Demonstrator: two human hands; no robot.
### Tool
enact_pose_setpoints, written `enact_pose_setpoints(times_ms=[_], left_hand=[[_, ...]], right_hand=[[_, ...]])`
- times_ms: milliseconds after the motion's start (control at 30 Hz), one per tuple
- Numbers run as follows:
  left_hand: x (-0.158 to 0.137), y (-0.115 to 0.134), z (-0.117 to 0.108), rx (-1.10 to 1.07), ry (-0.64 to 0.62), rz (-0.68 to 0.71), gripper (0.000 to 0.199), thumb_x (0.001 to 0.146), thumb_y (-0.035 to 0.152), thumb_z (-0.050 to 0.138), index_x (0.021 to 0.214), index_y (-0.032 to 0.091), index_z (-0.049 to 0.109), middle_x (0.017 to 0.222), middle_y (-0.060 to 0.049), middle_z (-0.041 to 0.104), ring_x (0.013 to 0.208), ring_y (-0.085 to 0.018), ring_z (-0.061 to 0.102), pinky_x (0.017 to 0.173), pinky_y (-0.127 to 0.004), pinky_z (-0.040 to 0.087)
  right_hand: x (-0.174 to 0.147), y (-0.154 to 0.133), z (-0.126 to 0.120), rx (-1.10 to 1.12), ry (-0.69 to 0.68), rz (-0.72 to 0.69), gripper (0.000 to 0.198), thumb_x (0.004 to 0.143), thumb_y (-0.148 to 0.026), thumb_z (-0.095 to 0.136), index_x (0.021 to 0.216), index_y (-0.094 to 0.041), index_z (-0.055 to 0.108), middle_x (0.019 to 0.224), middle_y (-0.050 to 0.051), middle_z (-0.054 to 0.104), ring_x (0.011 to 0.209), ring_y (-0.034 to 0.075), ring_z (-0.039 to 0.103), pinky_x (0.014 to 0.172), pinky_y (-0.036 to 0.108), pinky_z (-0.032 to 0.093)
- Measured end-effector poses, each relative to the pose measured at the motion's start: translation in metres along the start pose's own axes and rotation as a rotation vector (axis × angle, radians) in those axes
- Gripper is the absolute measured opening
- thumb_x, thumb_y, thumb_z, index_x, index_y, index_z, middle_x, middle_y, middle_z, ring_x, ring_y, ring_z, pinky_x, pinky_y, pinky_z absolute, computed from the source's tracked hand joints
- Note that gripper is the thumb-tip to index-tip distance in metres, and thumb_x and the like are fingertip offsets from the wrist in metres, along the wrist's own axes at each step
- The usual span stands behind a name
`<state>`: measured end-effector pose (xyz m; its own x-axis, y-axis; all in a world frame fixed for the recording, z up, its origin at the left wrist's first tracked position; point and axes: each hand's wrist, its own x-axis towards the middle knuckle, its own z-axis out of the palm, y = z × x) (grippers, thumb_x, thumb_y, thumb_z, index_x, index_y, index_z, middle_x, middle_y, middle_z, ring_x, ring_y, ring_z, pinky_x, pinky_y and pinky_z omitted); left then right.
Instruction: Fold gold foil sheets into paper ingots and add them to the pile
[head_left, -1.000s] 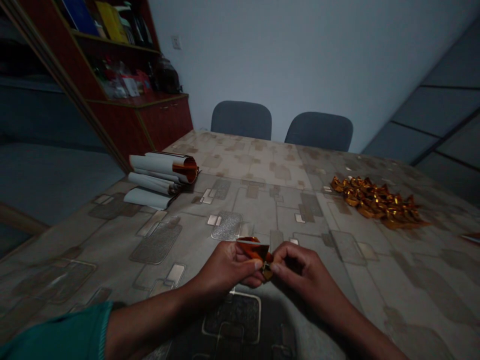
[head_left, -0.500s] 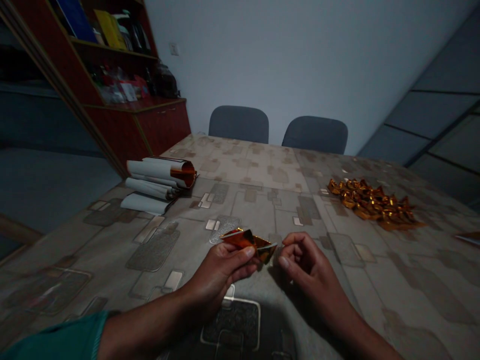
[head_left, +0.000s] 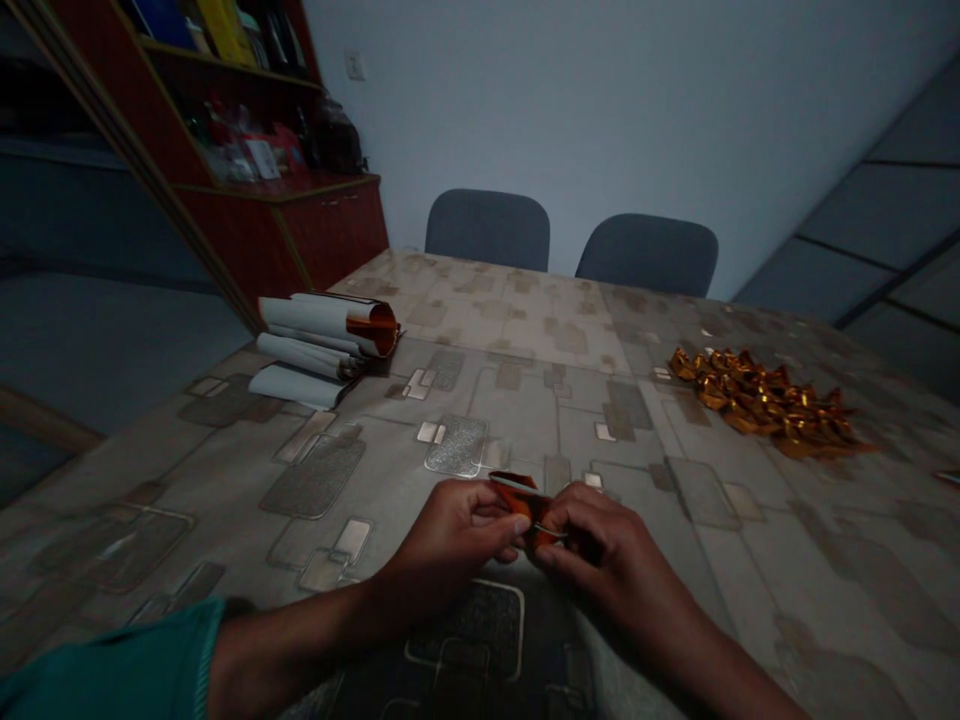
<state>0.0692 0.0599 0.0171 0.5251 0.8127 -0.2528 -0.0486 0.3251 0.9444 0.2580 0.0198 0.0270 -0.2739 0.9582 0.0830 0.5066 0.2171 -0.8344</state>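
Note:
A small piece of folded gold foil paper [head_left: 517, 488], shiny orange-gold with a pale edge, is held above the near part of the table. My left hand [head_left: 469, 525] pinches its left side between thumb and fingers. At its right end, the thumb and fingers of my right hand [head_left: 600, 535] close on the paper, partly covering it. On the right of the table lies a cluster of several folded gold foil pieces [head_left: 765, 400]. To the left rests a curled stack of foil sheets [head_left: 322, 345], their pale backs outward and gold showing inside.
A patterned cloth covers the table [head_left: 525, 400]. Two grey chairs [head_left: 487, 230] stand at the far side against the wall. A red-brown cabinet [head_left: 322, 235] with filled shelves is at the back left. Something flat [head_left: 949, 478] lies at the right edge of view.
My right hand has moved left and closed on the foil paper's right end, from a small gap beside it. The camera view has tilted slightly downward.

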Motion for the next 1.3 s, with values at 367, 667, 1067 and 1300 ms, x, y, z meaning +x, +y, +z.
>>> enact_pose_setpoints(times_ms=[367,667,1067,1300], left_hand=[[0.001,-0.011,0.000,-0.001,-0.039,0.005,0.023,0.078,0.026,0.074,0.093,0.010,0.076,0.089,-0.008,0.075,0.076,-0.016,0.065,0.069,-0.025,0.047],[0.007,-0.005,-0.001,-0.128,-0.012,-0.038,0.033,0.069,0.036,0.084,0.089,0.011,0.074,0.084,-0.006,0.074,0.076,-0.015,0.067,0.069,-0.024,0.052],[0.006,-0.006,0.000,-0.160,0.002,0.013,0.029,0.071,0.035,0.085,0.089,0.014,0.077,0.088,-0.007,0.076,0.079,-0.016,0.068,0.068,-0.023,0.053],[0.005,-0.004,0.000,-0.171,0.081,-0.017,0.038,0.067,0.041,0.087,0.090,0.013,0.076,0.087,-0.007,0.075,0.076,-0.016,0.067,0.069,-0.026,0.053]], right_hand=[[0.001,-0.007,0.003,-0.114,-0.018,0.054,0.017,0.083,-0.010,0.060,0.069,-0.019,0.061,0.075,0.003,0.058,0.072,0.018,0.058,0.064,0.030,0.040],[0.003,-0.005,0.005,0.031,0.091,-0.002,0.015,0.087,-0.020,0.059,0.072,-0.020,0.061,0.072,0.001,0.060,0.067,0.017,0.056,0.061,0.029,0.039],[0.002,-0.004,0.005,0.175,0.214,0.095,0.013,0.084,-0.028,0.063,0.082,-0.022,0.051,0.069,-0.003,0.053,0.063,0.015,0.051,0.058,0.028,0.038],[0.001,-0.003,0.003,0.374,0.143,0.102,0.028,0.086,-0.040,0.066,0.103,-0.022,0.055,0.087,0.001,0.059,0.077,0.017,0.054,0.067,0.030,0.043]])
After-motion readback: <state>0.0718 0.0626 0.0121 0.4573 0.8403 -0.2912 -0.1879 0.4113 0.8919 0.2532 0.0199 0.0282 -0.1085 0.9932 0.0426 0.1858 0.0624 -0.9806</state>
